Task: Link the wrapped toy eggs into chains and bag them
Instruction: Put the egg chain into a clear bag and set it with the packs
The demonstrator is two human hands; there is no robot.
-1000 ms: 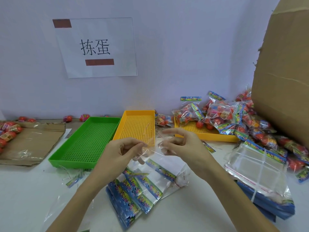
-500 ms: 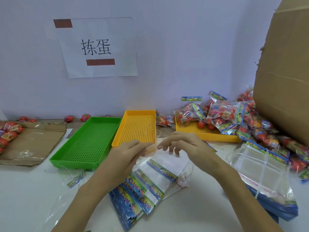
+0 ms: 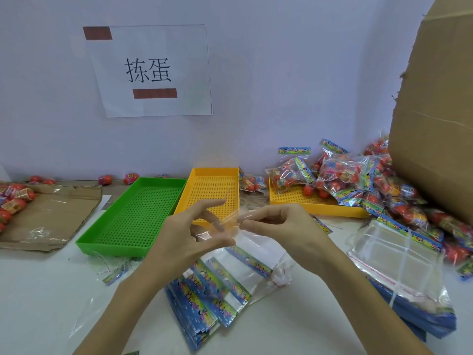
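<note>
Spread wider since prev frame: left hand (image 3: 188,234) fingers, thumb under thin clear plastic bag (image 3: 225,224); right hand (image 3: 279,224) pinching bag's edge.

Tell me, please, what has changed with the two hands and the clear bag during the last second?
The left hand opened its fingers wider and spread them; it seems now to touch the clear bag only lightly. The right hand kept its pinch on the bag, dipping and coming back up. The green tray, yellow tray and filled bags stayed in place.
</note>
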